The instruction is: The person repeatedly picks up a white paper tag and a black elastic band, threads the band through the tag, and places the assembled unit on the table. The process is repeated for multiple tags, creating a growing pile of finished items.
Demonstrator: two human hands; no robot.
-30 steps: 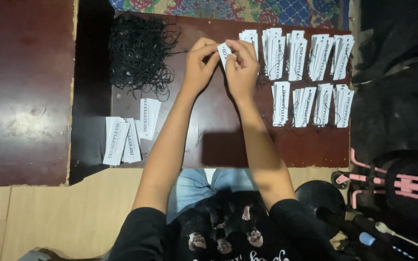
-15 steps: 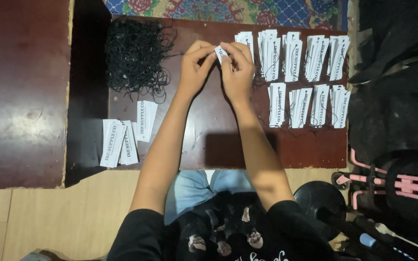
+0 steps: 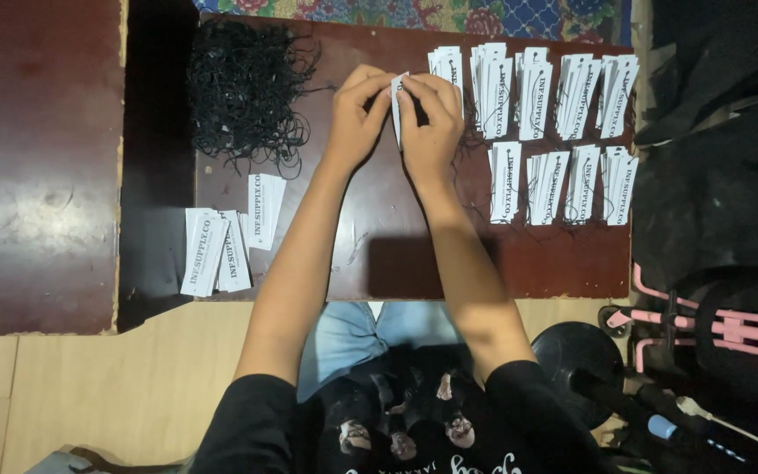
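My left hand point(image 3: 357, 114) and my right hand point(image 3: 432, 118) meet over the middle of a dark red-brown table point(image 3: 396, 254), both pinching one white paper tag point(image 3: 396, 98) held upright between the fingertips. A tangled heap of black string loops point(image 3: 243, 88) lies to the left of my left hand. Stacks of white tags with black strings point(image 3: 541, 83) lie in two rows to the right of my right hand. Loose white tags point(image 3: 221, 246) lie near the table's front left corner.
A second dark red table top point(image 3: 37, 167) stands at the left across a dark gap. A patterned rug point(image 3: 414, 13) shows beyond the table. A pink and black wheeled frame point(image 3: 712, 329) stands at the lower right. Black fabric point(image 3: 721, 132) covers the right side.
Both hands have stayed together on the tag, with the fingers shifting slightly along it. Nothing on the table has moved.
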